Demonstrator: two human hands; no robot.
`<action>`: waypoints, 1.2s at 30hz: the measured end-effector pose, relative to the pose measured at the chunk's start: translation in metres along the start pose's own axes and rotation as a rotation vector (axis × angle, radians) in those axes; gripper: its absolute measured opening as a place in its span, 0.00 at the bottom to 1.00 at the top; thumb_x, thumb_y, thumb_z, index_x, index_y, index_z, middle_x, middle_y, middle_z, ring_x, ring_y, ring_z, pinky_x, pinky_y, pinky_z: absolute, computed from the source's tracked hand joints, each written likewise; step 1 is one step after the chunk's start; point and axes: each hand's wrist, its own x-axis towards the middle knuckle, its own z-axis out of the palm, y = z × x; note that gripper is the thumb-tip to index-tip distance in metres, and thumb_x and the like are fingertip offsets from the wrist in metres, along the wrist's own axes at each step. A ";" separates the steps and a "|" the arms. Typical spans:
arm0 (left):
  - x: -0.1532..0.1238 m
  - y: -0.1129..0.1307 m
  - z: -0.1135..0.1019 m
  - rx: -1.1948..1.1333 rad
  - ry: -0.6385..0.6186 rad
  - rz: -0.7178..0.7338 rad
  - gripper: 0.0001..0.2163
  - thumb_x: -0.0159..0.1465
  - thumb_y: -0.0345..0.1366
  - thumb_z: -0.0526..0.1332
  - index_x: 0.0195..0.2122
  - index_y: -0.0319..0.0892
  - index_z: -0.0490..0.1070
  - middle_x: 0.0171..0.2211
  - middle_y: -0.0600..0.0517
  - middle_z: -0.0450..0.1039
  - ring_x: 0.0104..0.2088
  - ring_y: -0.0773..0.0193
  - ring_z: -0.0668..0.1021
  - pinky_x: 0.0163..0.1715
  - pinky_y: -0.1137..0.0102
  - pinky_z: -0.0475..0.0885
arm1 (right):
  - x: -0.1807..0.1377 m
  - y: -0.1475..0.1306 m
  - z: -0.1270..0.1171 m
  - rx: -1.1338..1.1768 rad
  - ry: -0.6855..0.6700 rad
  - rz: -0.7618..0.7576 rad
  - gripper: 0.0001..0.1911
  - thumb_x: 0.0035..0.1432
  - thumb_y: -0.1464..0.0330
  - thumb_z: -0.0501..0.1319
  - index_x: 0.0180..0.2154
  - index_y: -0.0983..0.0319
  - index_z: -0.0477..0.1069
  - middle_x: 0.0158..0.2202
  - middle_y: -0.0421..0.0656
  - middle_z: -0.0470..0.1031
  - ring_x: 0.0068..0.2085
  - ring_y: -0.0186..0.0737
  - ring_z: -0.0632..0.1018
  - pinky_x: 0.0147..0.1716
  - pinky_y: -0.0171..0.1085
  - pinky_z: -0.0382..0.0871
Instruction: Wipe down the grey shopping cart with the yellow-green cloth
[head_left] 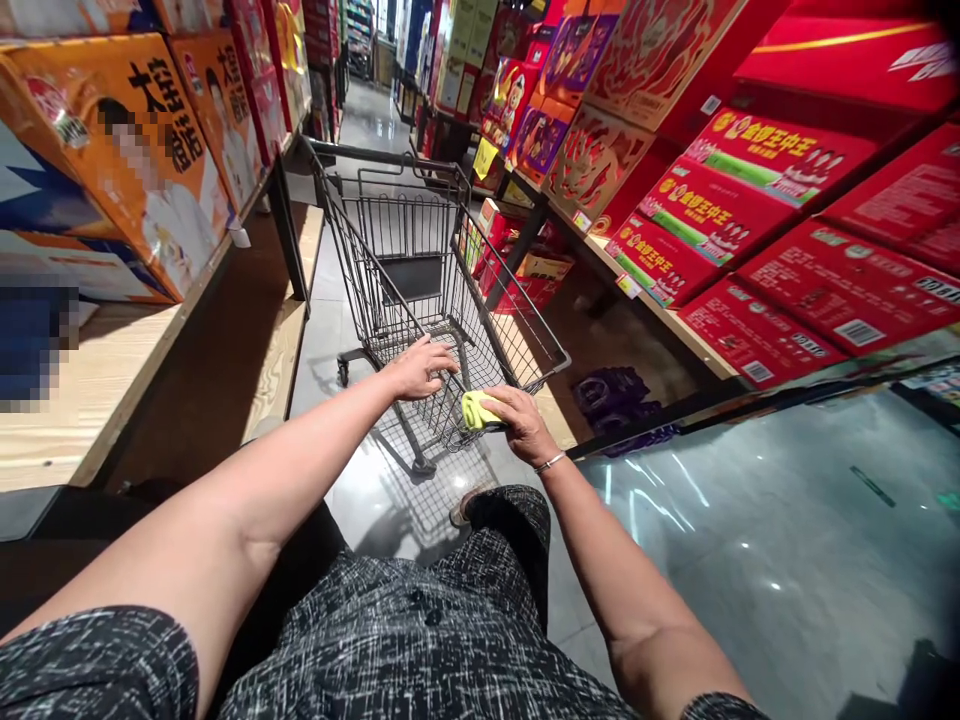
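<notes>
In front of me stands a black wire shopping cart (420,280), with its near rim below my hands and only bare wire showing in its basket. My right hand (525,425) is closed around a folded yellow-green cloth (478,410) at the cart's near right corner. To its left, my left hand (421,368) hangs over the near rim with fingers loosely stretched and holds nothing. Whether those fingers touch the wire, I cannot tell.
Orange boxes (127,150) are stacked on a wooden shelf (127,370) at left. Red boxes (795,230) fill the shelf at right. Purple packs (615,395) lie low beneath it. Behind the cart a shiny-floored aisle (371,110) runs between the shelves.
</notes>
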 end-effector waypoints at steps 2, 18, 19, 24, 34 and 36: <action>-0.002 0.001 -0.005 -0.005 -0.013 -0.027 0.16 0.60 0.34 0.59 0.49 0.45 0.76 0.54 0.48 0.74 0.65 0.52 0.65 0.69 0.46 0.46 | -0.003 0.011 -0.006 -0.035 0.070 0.110 0.35 0.49 0.84 0.54 0.56 0.53 0.72 0.57 0.43 0.73 0.58 0.45 0.69 0.56 0.49 0.63; -0.033 -0.030 -0.016 -0.151 0.100 -0.142 0.13 0.65 0.42 0.58 0.37 0.42 0.79 0.47 0.45 0.75 0.68 0.47 0.59 0.66 0.51 0.57 | -0.034 -0.061 0.175 -0.328 -0.041 0.000 0.21 0.59 0.75 0.63 0.49 0.46 0.77 0.50 0.43 0.74 0.50 0.47 0.67 0.44 0.44 0.64; -0.035 -0.032 -0.017 -0.161 0.107 -0.152 0.13 0.65 0.43 0.58 0.36 0.42 0.78 0.47 0.45 0.75 0.68 0.47 0.59 0.66 0.50 0.57 | -0.037 -0.062 0.180 -0.325 -0.042 -0.012 0.19 0.58 0.75 0.63 0.47 0.47 0.78 0.50 0.43 0.75 0.49 0.48 0.67 0.43 0.44 0.64; -0.042 -0.040 -0.027 -0.172 0.114 -0.235 0.14 0.64 0.47 0.58 0.31 0.43 0.77 0.47 0.46 0.75 0.69 0.46 0.57 0.67 0.49 0.55 | -0.018 -0.065 0.171 -0.306 -0.007 -0.110 0.14 0.62 0.70 0.63 0.44 0.46 0.78 0.49 0.40 0.75 0.50 0.44 0.67 0.45 0.43 0.63; -0.062 -0.010 -0.032 -0.262 0.006 -0.297 0.29 0.72 0.51 0.40 0.45 0.44 0.80 0.50 0.50 0.78 0.64 0.53 0.63 0.67 0.56 0.56 | 0.056 -0.051 0.104 -0.293 0.241 -0.051 0.23 0.63 0.69 0.63 0.56 0.38 0.71 0.52 0.41 0.70 0.56 0.44 0.64 0.59 0.48 0.61; -0.067 -0.006 -0.029 -0.280 0.037 -0.297 0.32 0.72 0.52 0.37 0.46 0.43 0.80 0.49 0.50 0.78 0.60 0.54 0.67 0.65 0.58 0.61 | 0.059 -0.052 0.115 -0.244 0.178 -0.020 0.23 0.63 0.69 0.62 0.53 0.36 0.72 0.51 0.40 0.70 0.55 0.43 0.65 0.59 0.48 0.60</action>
